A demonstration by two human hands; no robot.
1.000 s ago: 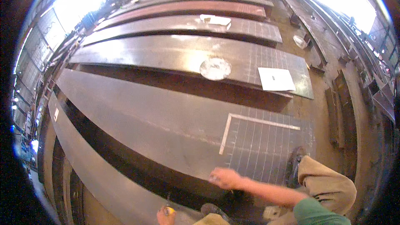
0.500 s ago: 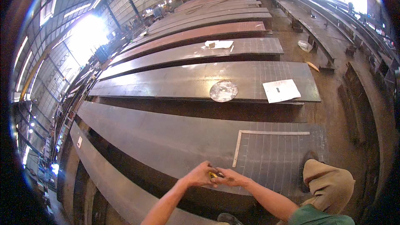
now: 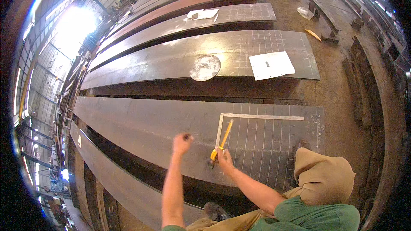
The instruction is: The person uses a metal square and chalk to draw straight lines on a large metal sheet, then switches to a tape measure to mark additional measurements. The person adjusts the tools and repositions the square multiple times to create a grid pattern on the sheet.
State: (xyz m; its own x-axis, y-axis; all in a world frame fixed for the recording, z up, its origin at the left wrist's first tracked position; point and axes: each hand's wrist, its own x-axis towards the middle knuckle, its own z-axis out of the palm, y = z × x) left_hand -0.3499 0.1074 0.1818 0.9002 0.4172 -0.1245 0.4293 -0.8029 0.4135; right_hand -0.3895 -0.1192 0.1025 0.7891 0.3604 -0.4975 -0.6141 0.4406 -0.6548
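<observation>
My right hand (image 3: 225,159) grips a yellow tape measure (image 3: 216,153), its short length of blade pulled out and pointing away from me over the steel beam. My left hand (image 3: 182,144) is raised over the same beam, closed, with a small dark thing at its fingertips that I cannot make out. Beneath both hands lies the grey steel beam (image 3: 171,122), ruled with several pale lines across its right part. A metal framing square (image 3: 265,116) rests flat on it, its corner just beyond the tape blade.
Behind a dark gap lies another beam (image 3: 141,75), bearing a round whitish disc (image 3: 205,67) and a white sheet (image 3: 272,65). More beams run parallel farther off. My bent knee (image 3: 323,173) is at the right, and a narrower beam (image 3: 115,169) lies at the near left.
My hands, together around the tape measure before, are now apart: the left has moved left and up, the right holds the tape with its blade out. The view has tilted downward.
</observation>
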